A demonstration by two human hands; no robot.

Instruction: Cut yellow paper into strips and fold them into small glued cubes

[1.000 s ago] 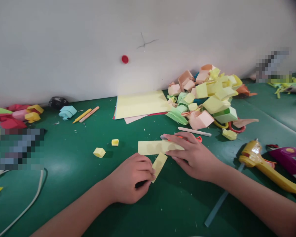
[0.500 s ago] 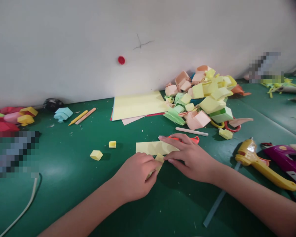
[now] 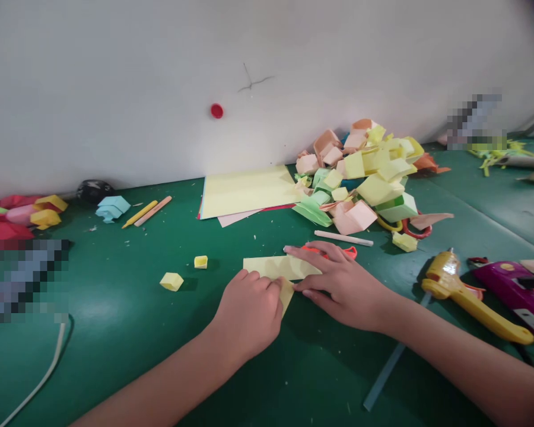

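Note:
My left hand (image 3: 251, 314) is closed, its thumb and fingers on a small folded piece of pale yellow paper (image 3: 287, 295). Part of that paper is hidden beneath the fingers. My right hand (image 3: 340, 284) has its fingers stretched out and spread. Some of them lie over a flat pale yellow paper strip (image 3: 267, 267), while the lower fingertips reach the right edge of the folded piece. Behind the right hand's knuckles shows a bright orange looped object (image 3: 349, 252), mostly covered.
Two small yellow paper shapes, one a folded block (image 3: 172, 281), sit to the left. Coloured sheets (image 3: 244, 193) and a heap of folded paper pieces (image 3: 369, 172) lie by the wall. A yellow glue gun (image 3: 467, 290) with a long glue stick (image 3: 389, 370) is beside my right forearm.
My left hand has turned slightly over the folded paper, its fingers curling further onto it and its thumb less visible. My right hand stays almost in place.

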